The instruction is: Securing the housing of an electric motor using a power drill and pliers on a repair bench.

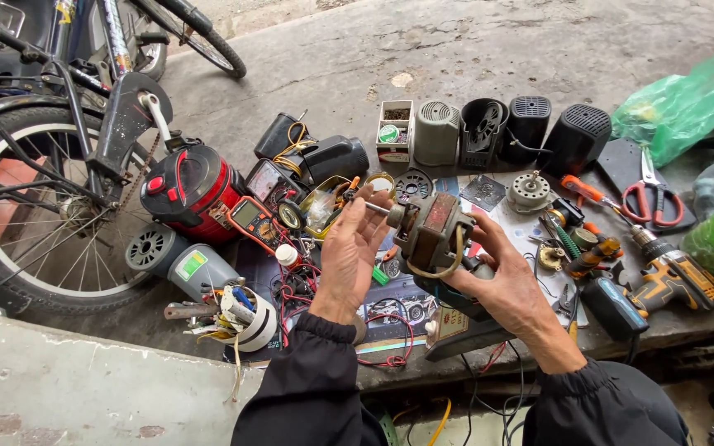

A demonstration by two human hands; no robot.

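Note:
My right hand grips a worn electric motor with a rusty laminated core and a tan wire loop, held up above the cluttered floor. A steel shaft sticks out of the motor to the left. My left hand is raised beside it, palm toward the motor, fingertips touching the shaft end. Both arms wear dark sleeves.
Tools and parts litter the concrete: a red and black cooker-like appliance, an orange multimeter, grey and black fan housings, red scissors, a yellow drill, tangled wires. A bicycle wheel stands left, green plastic bags right.

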